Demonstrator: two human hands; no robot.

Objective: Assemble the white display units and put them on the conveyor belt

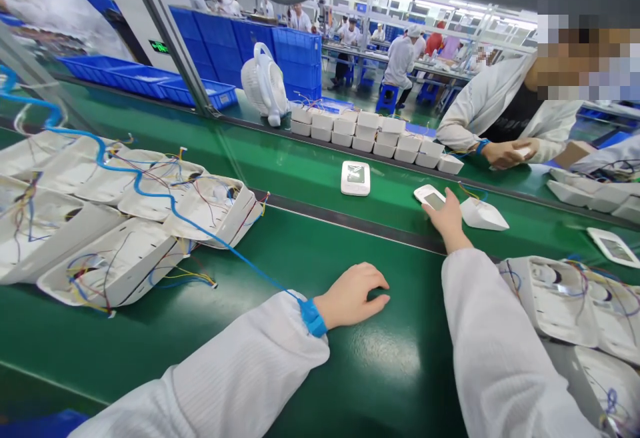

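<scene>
- White plastic frames the grey screen of the panel [431, 196] that my right hand [449, 219] pinches between thumb and fingers; whether it is lifted off the green belt [305, 185], I cannot tell.
- Nearer me and to the left, my left hand [350, 296] is over the table [280, 251], fingers loosely bent, thumb parted from them.
- From the blue strap [313, 318] at my left wrist, a cord [200, 226] runs leftward across the wired left shells [113, 268].
- Left of my right hand, a second panel [355, 178] lies on the belt.
- Just right of that hand sits a lone shell [483, 214]; farther right lies a third panel [615, 247].
- Right shells [550, 311], wires inside, are beside my right sleeve [493, 331].
- Beyond my right hand, far shells [367, 133] stand stacked in a row, a fan [264, 85] at their left end.
- Beyond it and to the right, a co-worker [490, 101] holds something white, mostly covered by the fingers.
</scene>
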